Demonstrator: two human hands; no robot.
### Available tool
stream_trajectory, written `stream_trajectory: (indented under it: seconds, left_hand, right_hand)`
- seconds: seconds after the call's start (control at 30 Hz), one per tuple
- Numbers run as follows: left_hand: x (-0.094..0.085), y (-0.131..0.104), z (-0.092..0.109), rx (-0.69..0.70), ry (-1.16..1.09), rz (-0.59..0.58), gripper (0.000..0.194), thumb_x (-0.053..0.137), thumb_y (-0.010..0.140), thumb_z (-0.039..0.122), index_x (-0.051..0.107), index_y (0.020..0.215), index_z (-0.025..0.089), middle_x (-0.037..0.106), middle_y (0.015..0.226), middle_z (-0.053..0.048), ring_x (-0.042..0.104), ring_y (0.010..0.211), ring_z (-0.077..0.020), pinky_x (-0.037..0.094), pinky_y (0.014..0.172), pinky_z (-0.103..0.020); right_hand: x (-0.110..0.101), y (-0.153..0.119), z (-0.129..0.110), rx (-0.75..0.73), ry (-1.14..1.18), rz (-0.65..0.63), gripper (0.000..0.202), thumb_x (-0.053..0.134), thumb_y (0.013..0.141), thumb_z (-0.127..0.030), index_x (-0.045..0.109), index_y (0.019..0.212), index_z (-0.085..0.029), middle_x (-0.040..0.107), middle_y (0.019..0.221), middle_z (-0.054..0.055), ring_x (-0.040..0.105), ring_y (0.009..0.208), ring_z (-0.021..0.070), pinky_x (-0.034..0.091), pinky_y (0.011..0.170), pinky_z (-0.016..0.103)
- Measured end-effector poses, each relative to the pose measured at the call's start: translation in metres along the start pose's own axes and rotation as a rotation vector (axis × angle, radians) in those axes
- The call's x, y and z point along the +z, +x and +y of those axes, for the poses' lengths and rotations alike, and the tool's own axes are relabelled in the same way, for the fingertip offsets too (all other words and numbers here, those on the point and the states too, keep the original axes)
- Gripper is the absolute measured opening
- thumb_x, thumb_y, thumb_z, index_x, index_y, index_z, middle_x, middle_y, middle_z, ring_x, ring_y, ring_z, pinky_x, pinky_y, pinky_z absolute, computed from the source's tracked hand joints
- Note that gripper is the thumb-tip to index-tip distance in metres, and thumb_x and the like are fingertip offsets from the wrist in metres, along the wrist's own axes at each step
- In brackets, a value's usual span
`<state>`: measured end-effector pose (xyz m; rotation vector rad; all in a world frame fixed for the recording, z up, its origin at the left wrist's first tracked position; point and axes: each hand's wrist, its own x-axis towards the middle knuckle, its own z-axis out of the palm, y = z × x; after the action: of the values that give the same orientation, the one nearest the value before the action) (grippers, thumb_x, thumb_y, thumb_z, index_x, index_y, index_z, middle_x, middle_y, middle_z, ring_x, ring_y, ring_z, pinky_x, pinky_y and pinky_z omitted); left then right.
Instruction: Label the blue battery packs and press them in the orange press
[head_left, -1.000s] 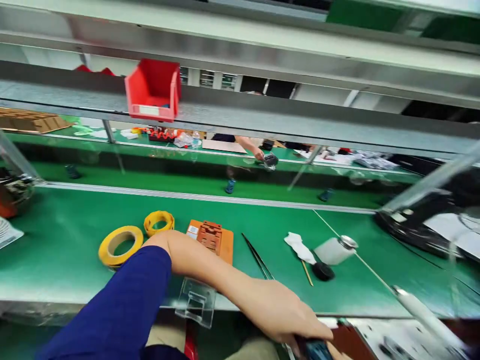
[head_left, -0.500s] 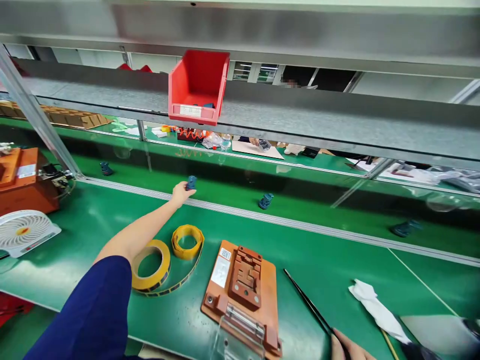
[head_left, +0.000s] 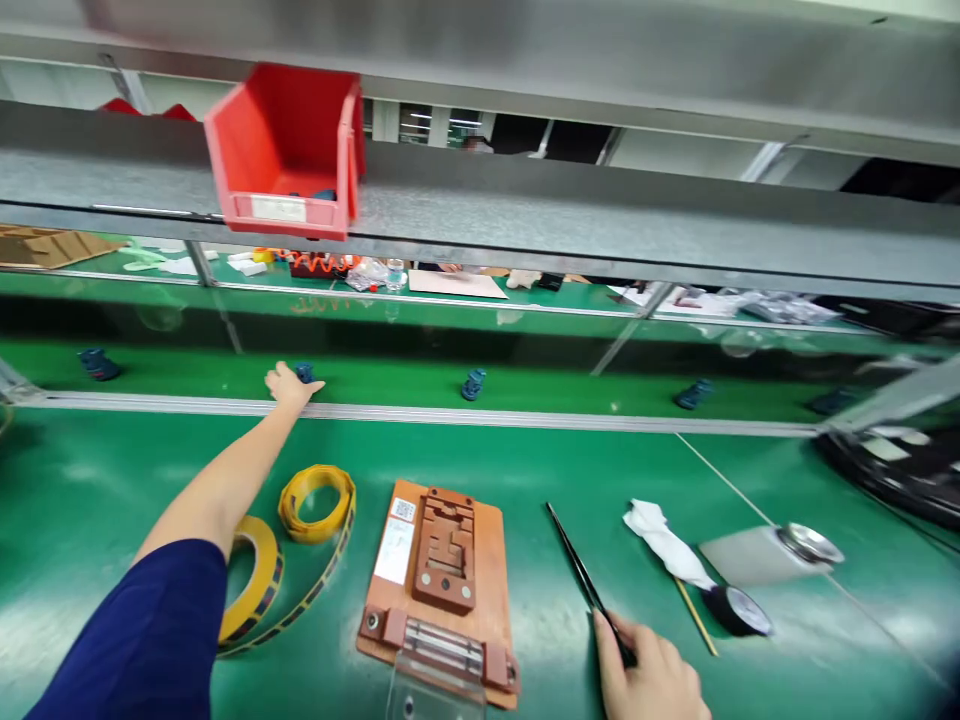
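On the green strip behind the metal rail, my left hand (head_left: 291, 386) is stretched out with thumb and fingers apart. A small dark blue part (head_left: 304, 372) stands right at it, partly hidden by the hand; whether they touch is unclear. My right hand (head_left: 646, 668) is closed around black tweezers (head_left: 581, 565), whose tips point away over the green table. Between my arms lies an orange-brown fixture (head_left: 491, 560) with a brown slotted block (head_left: 445, 552) and a clear hinged cover (head_left: 435, 690). Two yellow tape rolls (head_left: 319, 503) lie beside my left forearm, one partly behind it.
More blue parts (head_left: 473, 384) sit spaced along the strip. A red bin (head_left: 289, 208) stands on the grey shelf (head_left: 525, 215) above. To the right lie a white cloth (head_left: 664, 540), a stick, a white bottle (head_left: 742, 556) and a black round item (head_left: 739, 610).
The view has swung right. My left hand has lowered the blue part onto the strip and its fingers have spread. My right hand still holds the tweezers and shows more fully.
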<state>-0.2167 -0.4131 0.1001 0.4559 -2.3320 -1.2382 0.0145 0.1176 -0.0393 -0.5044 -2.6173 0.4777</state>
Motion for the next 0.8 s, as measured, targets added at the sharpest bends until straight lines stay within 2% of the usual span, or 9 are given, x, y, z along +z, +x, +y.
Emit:
stream_trajectory:
  seconds: [0.1,0.17,0.3,0.4,0.5,0.57,0.63,0.7,0.8]
  left_hand:
    - [0.022,-0.004,0.025,0.080,-0.044,-0.026,0.042,0.064,0.095,0.028,0.055,0.134,0.014,0.056,0.140,-0.020,0.043,0.140,-0.0336,0.034,0.113,-0.046]
    - [0.051,-0.007,0.046,0.130,-0.066,-0.090,0.044,0.064,0.095,0.030,0.054,0.135,0.014,0.054,0.144,-0.016,0.040,0.143,-0.0315,0.031,0.116,-0.046]
    - [0.148,-0.021,0.092,0.119,-0.115,-0.283,0.035,0.065,0.096,0.036,0.062,0.124,0.015,0.061,0.131,-0.011,0.060,0.118,-0.0267,0.050,0.102,-0.051]
    - [0.222,-0.037,0.123,0.030,-0.190,-0.364,0.035,0.064,0.096,0.035,0.061,0.126,0.016,0.061,0.129,-0.011,0.063,0.112,-0.0254,0.055,0.095,-0.048]
    - [0.267,-0.053,0.146,-0.083,-0.304,-0.413,0.038,0.064,0.096,0.035,0.059,0.129,0.017,0.059,0.132,-0.012,0.062,0.113,-0.0259,0.055,0.094,-0.048]
    - [0.278,-0.060,0.157,-0.167,-0.404,-0.462,0.038,0.063,0.097,0.036,0.058,0.129,0.017,0.060,0.131,-0.011,0.063,0.112,-0.0256,0.056,0.093,-0.047]
    - [0.276,-0.063,0.164,-0.250,-0.519,-0.539,0.037,0.063,0.097,0.036,0.059,0.129,0.017,0.061,0.129,-0.011,0.064,0.109,-0.0246,0.057,0.091,-0.046]
    - [0.266,-0.066,0.168,-0.326,-0.638,-0.637,0.037,0.062,0.098,0.039,0.059,0.127,0.016,0.063,0.123,-0.010,0.065,0.103,-0.0225,0.058,0.087,-0.043]
    - [0.235,-0.081,0.169,-0.421,-0.782,-0.783,0.037,0.054,0.101,0.046,0.062,0.117,0.013,0.067,0.104,-0.008,0.067,0.084,-0.0175,0.059,0.074,-0.035]
  right_hand:
    - [-0.003,-0.003,-0.010,0.021,-0.004,0.046,0.066,0.029,0.088,-0.078,0.067,0.086,-0.024,0.067,0.084,0.011,0.060,0.083,0.0346,0.043,0.071,0.045]
    - [-0.004,-0.003,-0.013,0.014,0.009,0.072,0.071,0.026,0.090,-0.080,0.067,0.090,-0.022,0.067,0.086,0.011,0.060,0.084,0.0335,0.042,0.072,0.044]
    - [-0.006,-0.006,-0.012,0.023,0.075,0.121,0.075,0.029,0.090,-0.083,0.068,0.101,-0.020,0.069,0.097,0.012,0.060,0.091,0.0350,0.042,0.075,0.044]
    - [-0.005,-0.008,-0.009,0.038,0.168,0.154,0.068,0.035,0.092,-0.079,0.068,0.103,-0.020,0.069,0.099,0.013,0.060,0.094,0.0348,0.042,0.077,0.043]
    - [-0.003,-0.008,-0.008,0.029,0.258,0.185,0.060,0.041,0.095,-0.073,0.068,0.102,-0.020,0.070,0.100,0.012,0.061,0.095,0.0330,0.043,0.081,0.043]
    - [-0.002,-0.008,-0.009,0.029,0.287,0.202,0.055,0.043,0.096,-0.070,0.068,0.102,-0.020,0.070,0.101,0.010,0.062,0.096,0.0319,0.042,0.083,0.043]
    - [-0.001,-0.008,-0.011,0.029,0.297,0.216,0.053,0.044,0.097,-0.068,0.067,0.102,-0.021,0.070,0.101,0.009,0.062,0.096,0.0310,0.042,0.084,0.042]
    - [-0.001,-0.009,-0.011,0.021,0.297,0.230,0.054,0.042,0.098,-0.067,0.067,0.102,-0.020,0.070,0.100,0.010,0.062,0.096,0.0305,0.042,0.084,0.042]
    - [-0.002,-0.009,-0.008,0.016,0.282,0.223,0.058,0.038,0.098,-0.069,0.068,0.102,-0.019,0.070,0.100,0.011,0.061,0.096,0.0309,0.042,0.083,0.042]
